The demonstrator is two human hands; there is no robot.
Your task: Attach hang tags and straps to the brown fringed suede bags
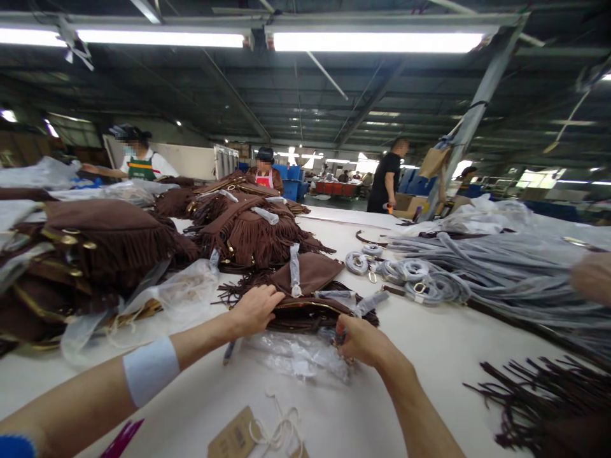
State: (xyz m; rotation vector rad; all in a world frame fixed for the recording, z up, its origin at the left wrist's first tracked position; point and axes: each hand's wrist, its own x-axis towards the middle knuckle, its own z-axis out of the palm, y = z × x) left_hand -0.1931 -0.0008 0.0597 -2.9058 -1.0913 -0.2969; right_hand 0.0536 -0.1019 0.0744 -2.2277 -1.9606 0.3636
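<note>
In the head view a brown fringed bag (317, 272) lies on the white table, its gold zipped edge turned toward me and the opening partly apart. My left hand (258, 310) is closed on the left end of that edge, thumb side toward the bag. At the right end my right hand (361, 340) has its fingers pinched together; what is between them is too small to make out. Clear plastic wrap (298, 356) lies under and in front of the bag. Wrapped strips (294, 270) and a metal ring show on the bag's top.
Piled brown fringed bags (248, 232) stand behind, with more (100, 248) at left. Grey wrapped straps (501, 273) and coils (415, 273) lie at right. Nearest me are a cardboard tag (233, 436) and dark fringe (529, 394). A blurred hand (592, 277) reaches in at right; co-workers stand beyond.
</note>
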